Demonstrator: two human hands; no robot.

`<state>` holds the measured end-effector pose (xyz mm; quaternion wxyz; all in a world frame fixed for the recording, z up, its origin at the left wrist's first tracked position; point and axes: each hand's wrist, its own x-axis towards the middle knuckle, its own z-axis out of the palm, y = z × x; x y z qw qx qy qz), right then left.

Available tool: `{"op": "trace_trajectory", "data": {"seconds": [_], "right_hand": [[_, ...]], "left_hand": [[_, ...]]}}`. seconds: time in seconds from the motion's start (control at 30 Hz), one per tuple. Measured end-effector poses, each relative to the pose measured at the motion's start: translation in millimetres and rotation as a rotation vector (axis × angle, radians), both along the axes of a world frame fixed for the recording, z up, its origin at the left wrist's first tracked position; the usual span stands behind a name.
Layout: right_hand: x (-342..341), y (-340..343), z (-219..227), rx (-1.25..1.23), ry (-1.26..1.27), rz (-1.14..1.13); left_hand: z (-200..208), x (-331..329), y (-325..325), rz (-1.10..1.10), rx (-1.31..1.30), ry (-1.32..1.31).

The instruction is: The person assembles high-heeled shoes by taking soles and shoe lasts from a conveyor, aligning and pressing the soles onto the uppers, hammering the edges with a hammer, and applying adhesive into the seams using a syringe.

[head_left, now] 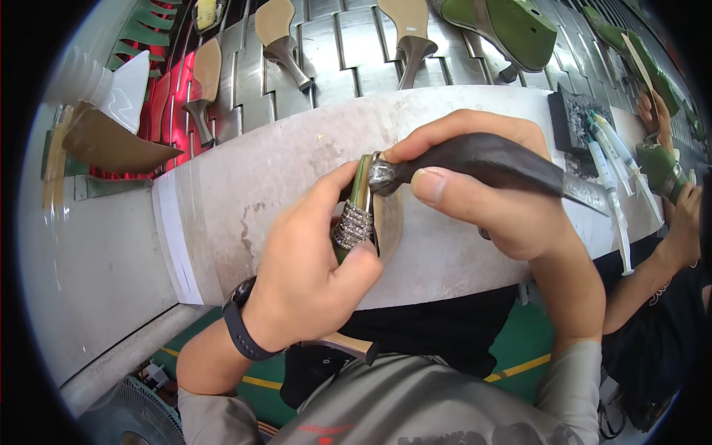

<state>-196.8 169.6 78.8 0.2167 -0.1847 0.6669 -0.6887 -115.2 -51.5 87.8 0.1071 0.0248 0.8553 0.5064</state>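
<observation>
My left hand (311,252) wraps around a green shoe last (361,182) held over the pale work surface. A glittering rhinestone strap (354,226) runs across the last, and a beige sole edge (389,222) shows beside it. Below my left wrist sticks out a brown heel with a dark tip (348,345). My right hand (497,200) is closed on lasting pincers (489,163) with a dark-wrapped handle. Their rounded metal head is right against the last's upper end. My right index finger rests by that head, and the exact contact is hidden.
Heeled soles (278,41) and a green last (512,33) lie on the slatted metal conveyor (334,59) behind. Several syringes (612,159) lie by a black block (577,119) at right. Another person's hands (686,215) hold a green last there. A fan (133,415) stands lower left.
</observation>
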Motion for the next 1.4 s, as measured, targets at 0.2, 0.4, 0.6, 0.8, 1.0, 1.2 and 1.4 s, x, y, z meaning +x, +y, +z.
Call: {"op": "trace_trajectory", "data": {"seconds": [0.2, 0.4, 0.6, 0.8, 1.0, 1.2, 1.4], "right_hand": [[-6, 1, 4, 0.005, -0.001, 0.03], [-7, 0, 15, 0.08, 0.107, 0.203], [-3, -7, 16, 0.101, 0.294, 0.239], [14, -10, 25, 0.148, 0.208, 0.186], [33, -14, 30, 0.149, 0.231, 0.141], [60, -14, 13, 0.076, 0.22, -0.001], [72, -20, 19, 0.156, 0.495, 0.039]], "left_hand": [[-7, 3, 1, 0.005, -0.101, 0.13], [-6, 3, 1, 0.021, -0.139, 0.126], [-1, 6, -7, -0.006, -0.075, 0.102], [-5, 7, -9, 0.088, 0.178, 0.117], [-6, 8, -11, 0.108, 0.194, 0.074], [-6, 9, -10, 0.124, 0.197, 0.083], [-9, 9, -15, 0.104, 0.186, 0.131]]}}
